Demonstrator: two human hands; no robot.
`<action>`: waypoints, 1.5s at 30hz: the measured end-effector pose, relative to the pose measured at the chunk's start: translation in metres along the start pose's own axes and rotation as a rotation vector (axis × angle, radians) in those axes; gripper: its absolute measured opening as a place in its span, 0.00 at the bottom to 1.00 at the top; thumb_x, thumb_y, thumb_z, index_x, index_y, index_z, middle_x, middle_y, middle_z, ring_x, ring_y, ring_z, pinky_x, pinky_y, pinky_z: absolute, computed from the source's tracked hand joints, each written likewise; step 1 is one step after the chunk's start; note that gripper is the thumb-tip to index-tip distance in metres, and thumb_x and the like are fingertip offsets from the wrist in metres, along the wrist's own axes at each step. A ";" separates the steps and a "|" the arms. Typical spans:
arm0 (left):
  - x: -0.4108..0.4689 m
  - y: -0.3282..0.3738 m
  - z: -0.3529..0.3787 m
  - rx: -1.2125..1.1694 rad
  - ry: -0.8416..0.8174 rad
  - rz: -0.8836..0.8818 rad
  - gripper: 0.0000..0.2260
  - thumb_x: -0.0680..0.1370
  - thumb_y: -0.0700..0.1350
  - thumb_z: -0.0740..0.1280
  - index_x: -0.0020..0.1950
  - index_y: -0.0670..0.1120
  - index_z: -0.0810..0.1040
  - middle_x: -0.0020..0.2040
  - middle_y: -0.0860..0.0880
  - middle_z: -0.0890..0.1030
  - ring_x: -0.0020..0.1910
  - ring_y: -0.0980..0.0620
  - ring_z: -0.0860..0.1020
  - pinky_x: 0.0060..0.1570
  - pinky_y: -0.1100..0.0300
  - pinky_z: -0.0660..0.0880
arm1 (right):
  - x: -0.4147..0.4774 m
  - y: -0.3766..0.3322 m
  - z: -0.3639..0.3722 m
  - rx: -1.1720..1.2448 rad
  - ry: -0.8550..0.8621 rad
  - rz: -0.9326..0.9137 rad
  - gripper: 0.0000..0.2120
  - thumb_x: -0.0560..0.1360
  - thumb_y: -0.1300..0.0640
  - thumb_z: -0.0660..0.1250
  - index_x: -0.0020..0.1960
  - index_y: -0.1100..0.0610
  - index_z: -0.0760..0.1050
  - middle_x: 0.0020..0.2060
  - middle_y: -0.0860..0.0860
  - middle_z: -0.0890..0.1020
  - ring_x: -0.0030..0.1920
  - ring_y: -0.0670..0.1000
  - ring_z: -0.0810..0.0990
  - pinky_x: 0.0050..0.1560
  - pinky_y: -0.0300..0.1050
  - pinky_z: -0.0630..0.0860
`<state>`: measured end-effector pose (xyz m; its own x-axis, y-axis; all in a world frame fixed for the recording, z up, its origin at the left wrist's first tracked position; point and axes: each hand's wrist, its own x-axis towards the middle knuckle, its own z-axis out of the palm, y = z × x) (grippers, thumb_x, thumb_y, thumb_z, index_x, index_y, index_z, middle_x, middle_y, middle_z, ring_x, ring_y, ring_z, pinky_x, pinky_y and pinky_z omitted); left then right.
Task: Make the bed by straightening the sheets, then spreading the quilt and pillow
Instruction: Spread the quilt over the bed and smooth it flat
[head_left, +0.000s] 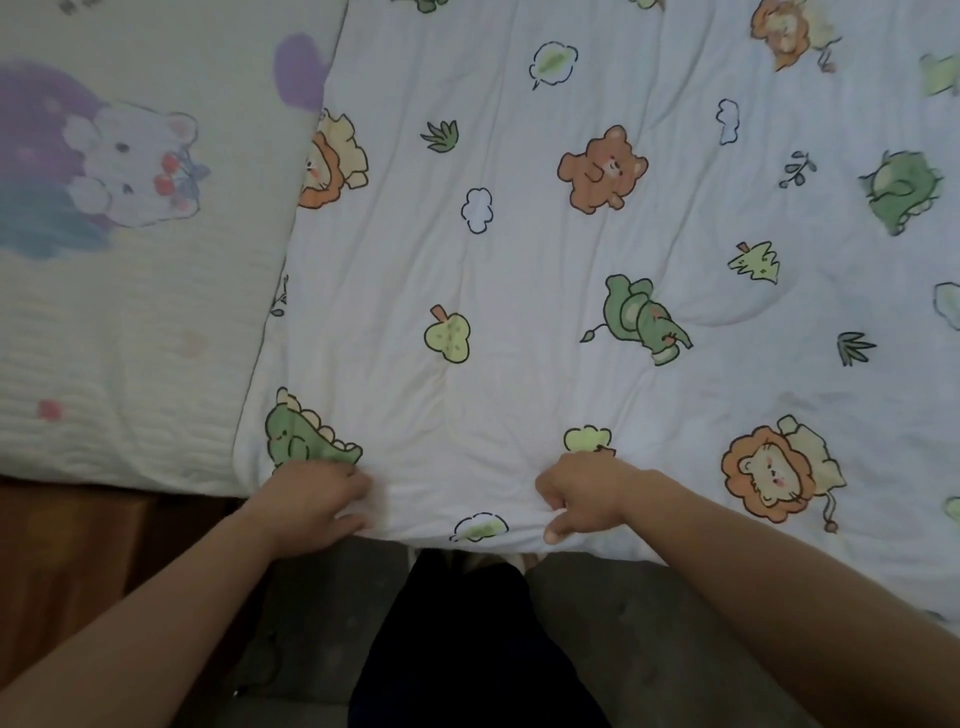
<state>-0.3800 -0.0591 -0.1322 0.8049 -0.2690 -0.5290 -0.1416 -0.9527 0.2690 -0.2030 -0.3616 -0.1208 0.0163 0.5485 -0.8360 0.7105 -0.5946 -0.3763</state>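
Observation:
A white quilt (545, 260) printed with lions, bears, dinosaurs and leaves lies spread over most of the bed. Its near edge hangs slightly over the bed's side. My left hand (311, 499) grips that near edge close to the quilt's left corner, just under a green dinosaur print. My right hand (582, 493) pinches the same edge a little further right, fingers curled into the fabric. To the left, a cream textured sheet (130, 322) with a purple and white bear picture lies uncovered. No pillow is in view.
The bed's wooden side (78, 545) shows at lower left under the sheet. A grey floor (649, 623) lies below the quilt's edge. My dark clothing (467, 649) fills the bottom middle.

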 end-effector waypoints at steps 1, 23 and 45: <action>0.008 0.005 -0.009 -0.007 0.016 0.017 0.18 0.72 0.64 0.54 0.41 0.52 0.74 0.38 0.54 0.78 0.38 0.51 0.80 0.31 0.60 0.67 | -0.004 0.000 -0.002 0.024 0.009 0.017 0.17 0.73 0.41 0.68 0.39 0.52 0.66 0.39 0.48 0.69 0.43 0.51 0.70 0.43 0.45 0.66; 0.109 0.194 -0.264 0.109 0.259 0.331 0.13 0.80 0.52 0.58 0.42 0.46 0.71 0.40 0.50 0.76 0.39 0.48 0.73 0.35 0.58 0.66 | -0.232 0.020 -0.050 0.346 0.721 0.418 0.15 0.79 0.48 0.61 0.37 0.54 0.66 0.31 0.46 0.70 0.35 0.49 0.69 0.31 0.42 0.60; 0.171 0.541 -0.398 0.199 0.424 0.372 0.13 0.80 0.54 0.60 0.38 0.48 0.68 0.31 0.53 0.68 0.35 0.51 0.70 0.34 0.59 0.66 | -0.573 0.194 0.027 0.323 1.001 0.502 0.13 0.78 0.49 0.64 0.39 0.56 0.71 0.31 0.47 0.73 0.36 0.52 0.74 0.35 0.44 0.66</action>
<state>-0.0901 -0.5645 0.2435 0.8347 -0.5485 -0.0495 -0.5302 -0.8246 0.1972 -0.0938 -0.8074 0.2748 0.8952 0.3424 -0.2852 0.2568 -0.9194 -0.2978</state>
